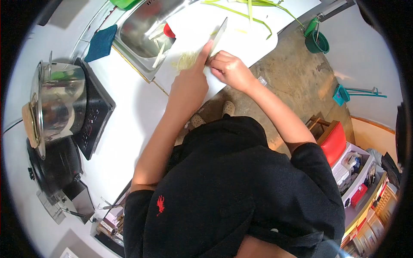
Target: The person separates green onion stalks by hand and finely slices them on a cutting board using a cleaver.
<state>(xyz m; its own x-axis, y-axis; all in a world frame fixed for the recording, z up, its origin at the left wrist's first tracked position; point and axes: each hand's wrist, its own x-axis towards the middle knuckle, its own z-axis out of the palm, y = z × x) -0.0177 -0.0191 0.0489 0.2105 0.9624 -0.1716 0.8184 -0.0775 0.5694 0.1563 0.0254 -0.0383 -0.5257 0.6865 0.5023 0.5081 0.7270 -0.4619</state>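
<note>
My left hand (189, 88) is closed round a knife, its index finger stretched along the spine. The knife's blade (220, 36) points up and slightly right over a white board (193, 32). Close beside the blade, my right hand (231, 70) has its fingers curled against the board; what they hold is hidden. A heap of thin pale green shreds (186, 60) lies left of my left hand's index finger. Long green stalks (241, 13) lie across the far part of the board.
A steel sink (135, 32) on the left holds pale stalk pieces (159, 55) and a red object (169, 31). Further left are a blue cloth (101, 44), a black cooktop (92, 112) and a large steel pot (64, 103). Green buckets and a red seat stand right.
</note>
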